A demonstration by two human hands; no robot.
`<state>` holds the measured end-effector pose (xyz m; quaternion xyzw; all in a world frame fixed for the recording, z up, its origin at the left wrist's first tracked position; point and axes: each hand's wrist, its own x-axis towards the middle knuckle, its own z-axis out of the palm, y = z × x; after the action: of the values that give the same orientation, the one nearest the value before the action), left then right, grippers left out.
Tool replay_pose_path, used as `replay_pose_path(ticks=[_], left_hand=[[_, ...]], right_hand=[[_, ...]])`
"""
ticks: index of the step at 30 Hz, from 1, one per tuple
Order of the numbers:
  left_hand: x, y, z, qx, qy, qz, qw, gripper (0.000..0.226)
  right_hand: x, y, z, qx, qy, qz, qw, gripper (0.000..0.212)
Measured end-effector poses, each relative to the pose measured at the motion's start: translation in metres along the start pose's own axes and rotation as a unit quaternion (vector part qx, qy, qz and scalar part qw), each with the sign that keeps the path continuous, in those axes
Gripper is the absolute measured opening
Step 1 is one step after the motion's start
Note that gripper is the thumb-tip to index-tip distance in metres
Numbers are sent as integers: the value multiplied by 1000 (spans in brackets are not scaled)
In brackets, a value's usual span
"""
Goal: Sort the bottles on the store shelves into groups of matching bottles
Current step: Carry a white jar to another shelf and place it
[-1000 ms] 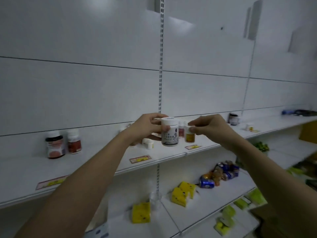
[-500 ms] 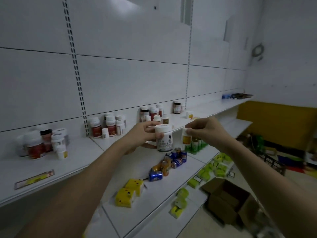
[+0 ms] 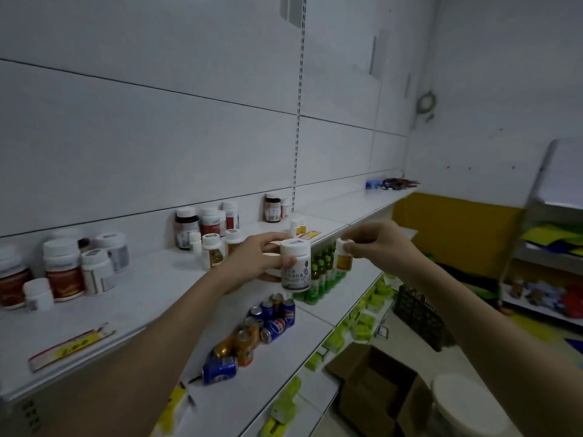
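Observation:
My left hand (image 3: 252,261) grips a white bottle with a grey-green label (image 3: 295,266) in front of the upper shelf (image 3: 151,291). My right hand (image 3: 375,244) pinches a small white bottle with a yellow label (image 3: 342,258) by its cap, just right of the first one. Both bottles hang in the air off the shelf's front edge. On the shelf stand a left cluster of red-labelled and white bottles (image 3: 63,272), a middle cluster (image 3: 208,228) and a dark bottle further right (image 3: 272,207).
Soda cans (image 3: 262,329) lie on the lower shelf, with green bottles (image 3: 321,272) behind them and yellow-green packs (image 3: 362,323) further down. An open cardboard box (image 3: 375,383) and a dark crate (image 3: 419,316) stand on the floor. A rack (image 3: 542,253) is at the right.
My view has swung to the right along the shelves. Both hands keep their bottles held side by side. More bottle clusters have come into sight at the left.

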<state>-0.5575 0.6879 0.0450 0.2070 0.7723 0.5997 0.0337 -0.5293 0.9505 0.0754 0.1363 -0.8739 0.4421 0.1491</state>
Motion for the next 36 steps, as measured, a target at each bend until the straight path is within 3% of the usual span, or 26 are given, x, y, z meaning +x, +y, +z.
replay_pose_path(ticks=[9,25,36], left_hand=[[115,-12,16,29,16,-6,999,46],[254,-17,36,29,191,-21,981,41],[311,-40,-2,28,258,-31,965,44]], right_hand=[[98,80,-8,27,-22,0,999,16],[281,194,-48,114,-138,-84,980,18],[390,222,17,104,-233,-73,964,19]])
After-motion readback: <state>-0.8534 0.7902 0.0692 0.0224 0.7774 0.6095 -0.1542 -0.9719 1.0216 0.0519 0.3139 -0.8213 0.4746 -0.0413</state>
